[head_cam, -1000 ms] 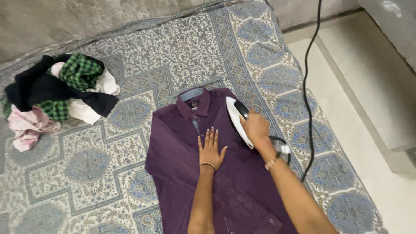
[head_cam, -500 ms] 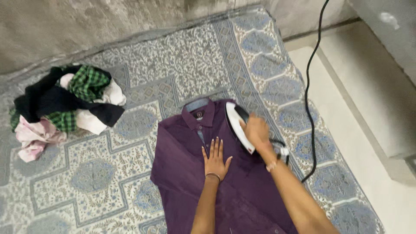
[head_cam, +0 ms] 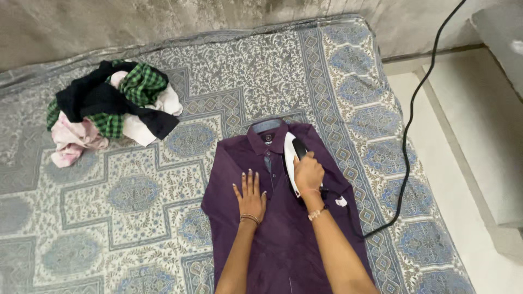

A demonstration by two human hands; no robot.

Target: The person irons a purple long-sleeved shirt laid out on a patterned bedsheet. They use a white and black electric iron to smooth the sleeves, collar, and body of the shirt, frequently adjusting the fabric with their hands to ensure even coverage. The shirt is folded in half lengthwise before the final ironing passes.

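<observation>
- While the right hand (head_cam: 308, 173) is closed around the black handle of the white electric iron (head_cam: 291, 159), the iron sits on the upper chest of the purple shirt (head_cam: 283, 218), just below the collar.
- Left hand (head_cam: 250, 193) lies open and flat, fingers spread, pressing the shirt front beside the iron.
- Shirt lies spread on the patterned bedsheet (head_cam: 163, 179); judged soft, light, limp, and likely to bunch unless held taut.
- Iron judged rigid and fairly heavy, with a hot soleplate; the handle is the only safe hold.
- Black power cord (head_cam: 406, 158) trails off to the right and may drag.
- Pile of crumpled clothes (head_cam: 111, 111) lies well apart, upper left.
</observation>
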